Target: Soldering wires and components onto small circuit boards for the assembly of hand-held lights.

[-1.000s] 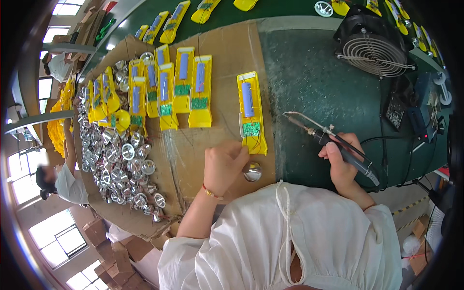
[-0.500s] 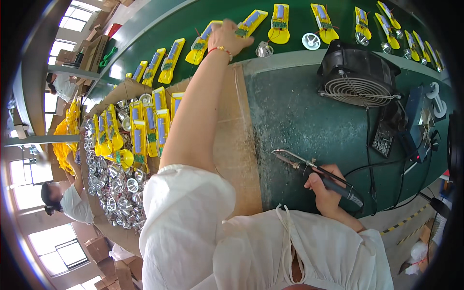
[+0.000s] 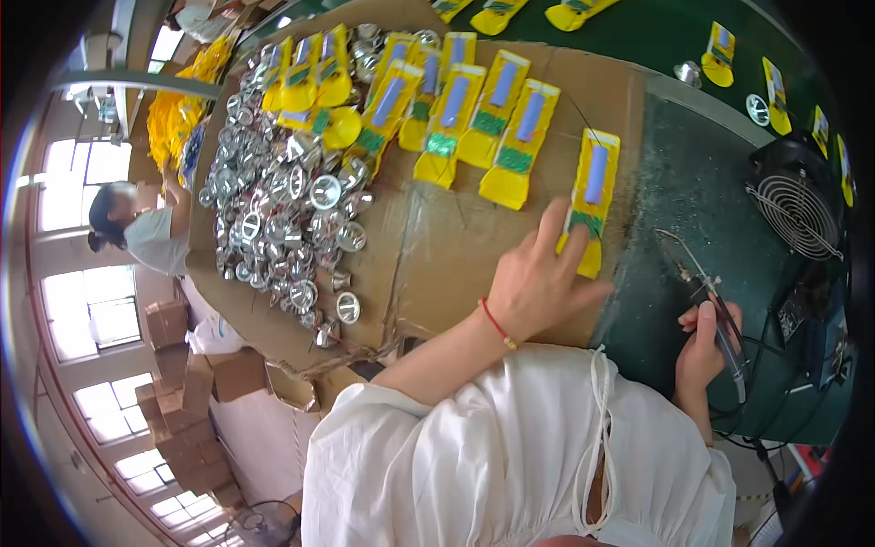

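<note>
My left hand [image 3: 536, 278] is over the cardboard, fingers spread. Two fingertips touch the lower part of a yellow plastic casing [image 3: 595, 178] that has a purple cell, a green circuit board and a thin dark wire. The thumb points right, just below the casing's rounded end. In my right hand [image 3: 700, 351] is a black soldering iron [image 3: 730, 351], with a thin metal tube along it. Its tip points up and left over the green tabletop, apart from the casing. More yellow casings [image 3: 517, 137] of the same kind lie to the left of that one.
A pile of silver reflector cups [image 3: 273, 210] covers the left of the cardboard sheet [image 3: 437, 264]. A black fan [image 3: 793, 205] with a wire grille stands at the right. More casings [image 3: 718, 55] lie on a green strip behind. A co-worker [image 3: 150, 228] is at the far left.
My left hand has come back from the casings on the far green strip to a casing on the cardboard. The view has shifted left. My right hand still holds the soldering iron.
</note>
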Available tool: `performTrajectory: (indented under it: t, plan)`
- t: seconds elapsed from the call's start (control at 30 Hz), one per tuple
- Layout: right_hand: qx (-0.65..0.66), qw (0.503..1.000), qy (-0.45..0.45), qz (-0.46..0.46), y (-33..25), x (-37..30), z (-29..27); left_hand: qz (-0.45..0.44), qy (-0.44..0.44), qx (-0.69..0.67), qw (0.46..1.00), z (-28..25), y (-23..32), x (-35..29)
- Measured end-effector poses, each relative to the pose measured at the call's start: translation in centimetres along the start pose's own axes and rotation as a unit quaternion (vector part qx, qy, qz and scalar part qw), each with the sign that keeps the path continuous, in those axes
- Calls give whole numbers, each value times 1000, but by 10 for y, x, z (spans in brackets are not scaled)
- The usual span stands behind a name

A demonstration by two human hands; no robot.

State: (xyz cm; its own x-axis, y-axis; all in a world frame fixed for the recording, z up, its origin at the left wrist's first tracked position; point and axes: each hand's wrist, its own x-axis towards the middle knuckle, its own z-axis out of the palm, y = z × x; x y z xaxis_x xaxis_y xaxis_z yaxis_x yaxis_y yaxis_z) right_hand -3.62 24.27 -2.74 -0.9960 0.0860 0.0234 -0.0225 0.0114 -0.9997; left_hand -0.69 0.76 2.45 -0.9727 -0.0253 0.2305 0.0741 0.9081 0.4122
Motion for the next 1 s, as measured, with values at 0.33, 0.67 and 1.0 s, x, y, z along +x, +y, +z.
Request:
performTrajectory:
  t: [0.33,0.67,1.0]
  plan:
    - [-18,998,-43,-35,-12,-25,9,-129,206,368,898,-79,-148,-38]
    - [-5,998,-49,-27,-29,-38,9,-221,147,-235,935,-58,-78,-37]
    - [-70,975,-185,-96,-26,-32,30,-225,-1,-309,924,4,-29,-29]
